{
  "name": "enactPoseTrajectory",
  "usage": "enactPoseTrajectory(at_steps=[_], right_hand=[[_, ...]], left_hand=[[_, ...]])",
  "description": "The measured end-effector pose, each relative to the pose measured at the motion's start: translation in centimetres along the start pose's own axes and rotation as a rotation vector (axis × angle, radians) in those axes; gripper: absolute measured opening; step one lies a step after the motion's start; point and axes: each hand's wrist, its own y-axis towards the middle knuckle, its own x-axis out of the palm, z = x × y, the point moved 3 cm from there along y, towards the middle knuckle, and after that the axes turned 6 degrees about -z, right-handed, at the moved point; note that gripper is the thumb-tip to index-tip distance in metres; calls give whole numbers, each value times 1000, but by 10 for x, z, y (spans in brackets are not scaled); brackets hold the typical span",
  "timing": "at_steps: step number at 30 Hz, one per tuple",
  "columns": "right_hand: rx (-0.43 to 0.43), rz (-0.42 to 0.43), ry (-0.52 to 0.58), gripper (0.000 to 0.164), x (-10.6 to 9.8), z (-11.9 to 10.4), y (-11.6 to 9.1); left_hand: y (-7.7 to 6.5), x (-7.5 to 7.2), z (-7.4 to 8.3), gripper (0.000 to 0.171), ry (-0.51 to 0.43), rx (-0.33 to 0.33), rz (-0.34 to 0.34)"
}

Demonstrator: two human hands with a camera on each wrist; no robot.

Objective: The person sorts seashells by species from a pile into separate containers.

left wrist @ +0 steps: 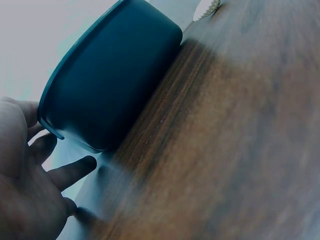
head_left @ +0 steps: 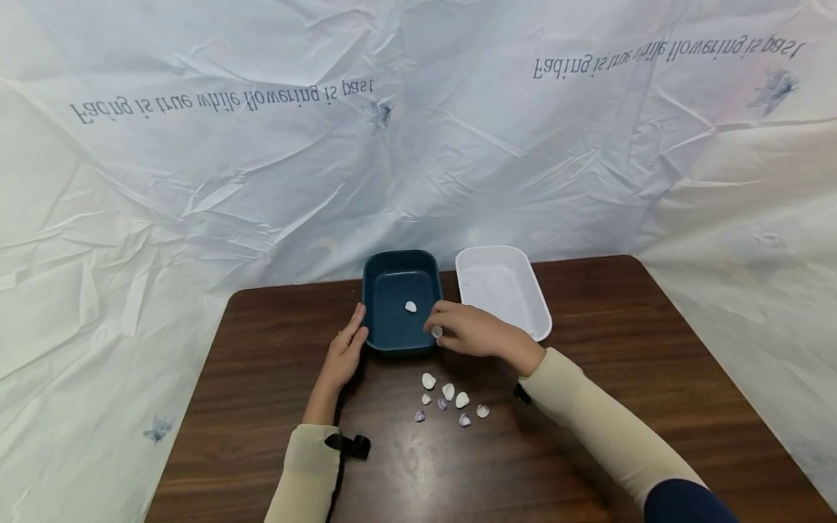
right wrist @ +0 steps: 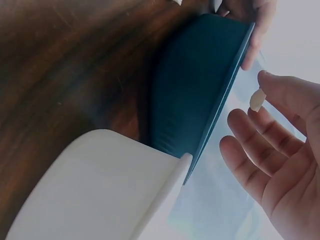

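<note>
A white seashell (right wrist: 257,100) is pinched between the thumb and a finger of my right hand (head_left: 467,329), which is over the right rim of the dark teal tray (head_left: 390,285). Inside that tray lies another white seashell (head_left: 410,306). My left hand (head_left: 345,349) touches the tray's left side near the front corner, its fingers fairly straight along the wall. In the left wrist view, fingers of the left hand (left wrist: 35,175) are at the teal tray's rim (left wrist: 55,132). Nearer on the table are several loose shells, white ones (head_left: 428,380) and small purple ones (head_left: 465,420).
A white tray (head_left: 541,319) stands right of the teal one, close beside it. Both are near the back edge of the brown wooden table (head_left: 261,407). Behind the table hangs a wrinkled white sheet (head_left: 418,145) with printed lettering.
</note>
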Motion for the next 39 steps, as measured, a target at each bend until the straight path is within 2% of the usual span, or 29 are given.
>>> enactPoseTrajectory(at_steps=[16,24,39], right_hand=[[60,-53,-19,28,-3,8,41],[54,-63,-30,28,-2,14,60],[105,-89,-47,30,10,21,94]], left_hand=[[1,1,3,52,8,-1,10],[0,-1,3,52,10,-5,15],[0,-2,4,51,5,-15,8]])
